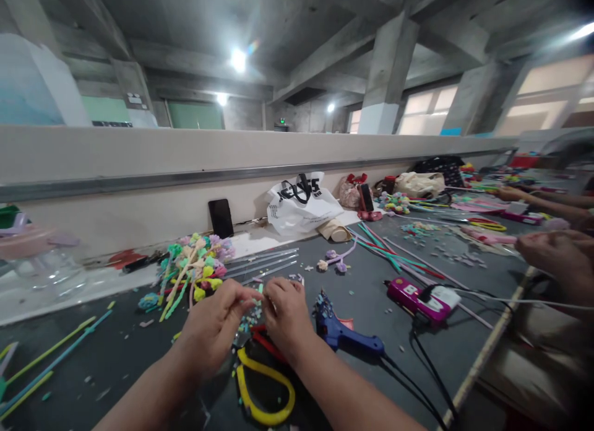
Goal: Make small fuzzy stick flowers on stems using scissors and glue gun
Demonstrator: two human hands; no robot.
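My left hand [216, 324] and my right hand [286, 316] meet over the middle of the dark table, both closed in a pinch. Between their fingertips is something small, mostly hidden, with a bit of pale green showing. Just under my hands lie small pale blue-green scraps [250, 316] and what looks like scissors with a yellow loop handle [292, 391] and a red part. A blue glue gun [350, 339] rests right of my right hand, its nozzle end crusted with bits. Beyond my left hand lies a bundle of colourful fuzzy stems with flowers [199, 267].
Clear rods [264, 262], a small purple flower stem [338, 257] and coloured stems [394, 251] lie behind. A magenta power box [420, 300] with cables sits right. A phone [220, 218] and white bag [301, 208] stand by the wall. Another person's hands [554, 251] work far right.
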